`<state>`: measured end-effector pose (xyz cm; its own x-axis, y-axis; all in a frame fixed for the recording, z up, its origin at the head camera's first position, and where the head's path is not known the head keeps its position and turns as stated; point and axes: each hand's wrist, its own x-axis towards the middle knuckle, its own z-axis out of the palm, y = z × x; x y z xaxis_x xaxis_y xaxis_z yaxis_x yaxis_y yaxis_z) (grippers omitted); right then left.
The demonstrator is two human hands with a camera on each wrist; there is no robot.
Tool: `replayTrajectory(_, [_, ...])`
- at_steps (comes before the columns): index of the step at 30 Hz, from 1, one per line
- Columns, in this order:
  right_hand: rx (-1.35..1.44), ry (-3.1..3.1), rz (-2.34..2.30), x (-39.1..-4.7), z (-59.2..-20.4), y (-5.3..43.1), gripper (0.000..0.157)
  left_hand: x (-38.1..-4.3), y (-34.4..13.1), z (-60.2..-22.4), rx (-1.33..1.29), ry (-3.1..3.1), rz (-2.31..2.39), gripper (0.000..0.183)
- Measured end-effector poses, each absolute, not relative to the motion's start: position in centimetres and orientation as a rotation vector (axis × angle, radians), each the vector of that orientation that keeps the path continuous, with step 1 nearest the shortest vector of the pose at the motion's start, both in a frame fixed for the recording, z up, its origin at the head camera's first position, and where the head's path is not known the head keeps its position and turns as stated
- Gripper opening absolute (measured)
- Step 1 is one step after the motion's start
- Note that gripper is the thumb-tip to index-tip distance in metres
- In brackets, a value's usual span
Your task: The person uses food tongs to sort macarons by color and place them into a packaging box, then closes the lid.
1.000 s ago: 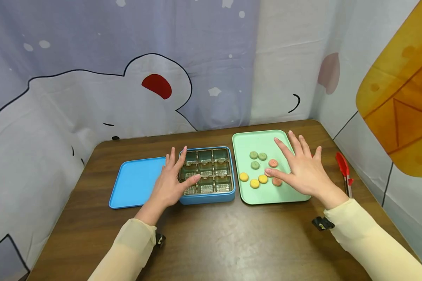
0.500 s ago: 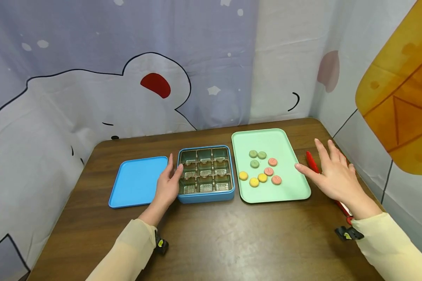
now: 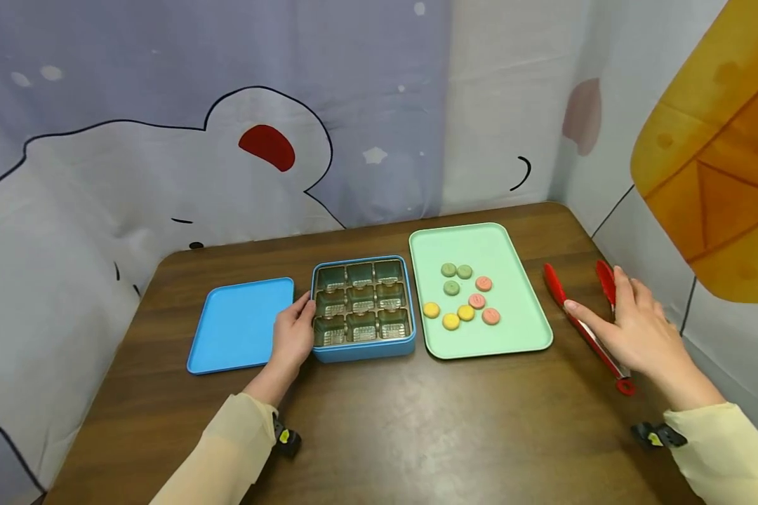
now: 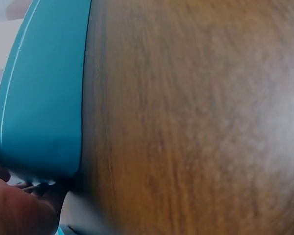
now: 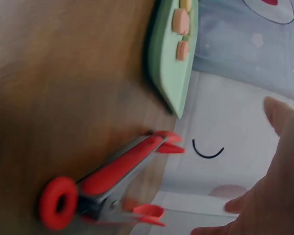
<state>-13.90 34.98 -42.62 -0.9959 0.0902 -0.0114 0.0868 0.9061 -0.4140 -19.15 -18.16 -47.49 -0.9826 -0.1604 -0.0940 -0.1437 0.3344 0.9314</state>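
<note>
My left hand [image 3: 292, 338] rests against the left wall of a blue box [image 3: 366, 351] holding a clear plastic insert with square compartments. In the left wrist view, its fingers [image 4: 19, 208] touch the end of the box [image 4: 44, 93]; part of the hand is hidden. On the right, my right hand [image 3: 647, 344] hovers with spread fingers over red-handled metal tongs [image 3: 587, 337], apart from them in the right wrist view. The tongs [image 5: 120, 171] lie with their arms spread. Green [image 3: 451, 287], yellow [image 3: 451, 321] and pink macaron-like rounds [image 3: 490, 315] sit on a light green tray [image 3: 512, 337].
A flat blue lid [image 3: 236, 330] lies left of the box on the wooden table [image 3: 417, 428]. The tray stands just right of the box. Printed cloth [image 3: 379, 105] hangs behind the table and along its right side.
My left hand has come down from over the box to its left side. My right hand has moved right, from above the tray to above the tongs. The tongs' arms have spread apart.
</note>
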Motion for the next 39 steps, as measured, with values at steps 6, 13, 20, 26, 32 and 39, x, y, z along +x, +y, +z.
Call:
replayTrajectory(6, [-0.212, -3.164, 0.626, -12.9, -43.3, 36.4, 0.119, -19.2, -18.2, -47.6, 0.339, -2.540, -1.809, 0.050])
replayTrajectory(13, [-0.256, -3.249, 0.618, -12.7, -44.2, 36.9, 0.109, -19.3, -18.4, -47.8, 0.339, -2.529, -1.802, 0.050])
replayTrajectory(20, [-0.259, -3.247, 0.623, -12.8, -44.8, 36.6, 0.103, -19.2, -18.4, -47.7, 0.347, -2.530, -1.811, 0.050])
replayTrajectory(26, [-0.231, -3.203, 0.596, -12.9, -45.4, 36.5, 0.094, -19.2, -18.2, -47.7, 0.330, -2.518, -1.825, 0.049])
replayTrajectory(32, [-0.164, -3.194, 0.553, -13.1, -45.6, 36.7, 0.076, -19.2, -18.2, -47.8, 0.336, -2.516, -1.821, 0.049])
replayTrajectory(39, [-0.162, -3.166, 0.648, -13.2, -44.5, 37.1, 0.077, -19.2, -18.2, -47.7, 0.340, -2.522, -1.824, 0.050])
